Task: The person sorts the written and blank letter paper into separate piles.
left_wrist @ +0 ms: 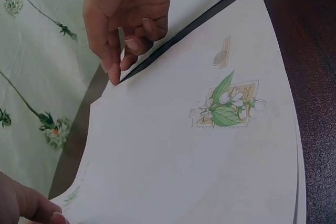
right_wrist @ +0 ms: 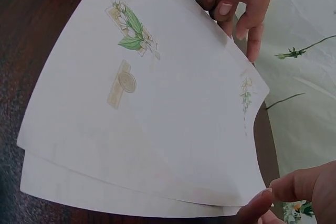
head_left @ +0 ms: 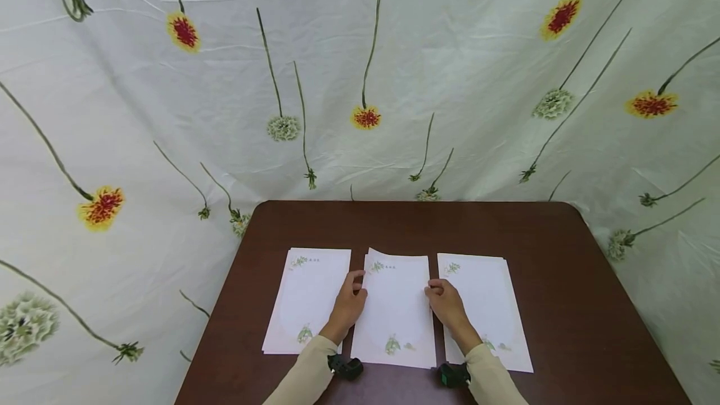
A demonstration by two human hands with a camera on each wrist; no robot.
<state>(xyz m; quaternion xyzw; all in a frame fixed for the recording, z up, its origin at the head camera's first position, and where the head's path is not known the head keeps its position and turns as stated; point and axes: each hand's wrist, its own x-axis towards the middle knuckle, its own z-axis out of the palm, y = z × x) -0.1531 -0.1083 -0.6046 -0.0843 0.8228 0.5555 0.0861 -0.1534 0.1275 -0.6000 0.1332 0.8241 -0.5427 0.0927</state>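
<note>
A white sheet of letter paper, printed with green leaves and small white flowers, lies in the middle of the table. My left hand pinches its left edge near the top, where the upper left corner lifts. My right hand pinches the opposite edge, thumb and finger at the border. In the right wrist view, the right hand grips the sheet's edge, and the paper bows between both hands. Another sheet's edge shows beneath it, slightly offset.
A left stack of similar paper and a right stack flank the middle one on a dark brown table. Behind the table hangs a pale flower-printed cloth. Dark wrist devices sit at both sleeves.
</note>
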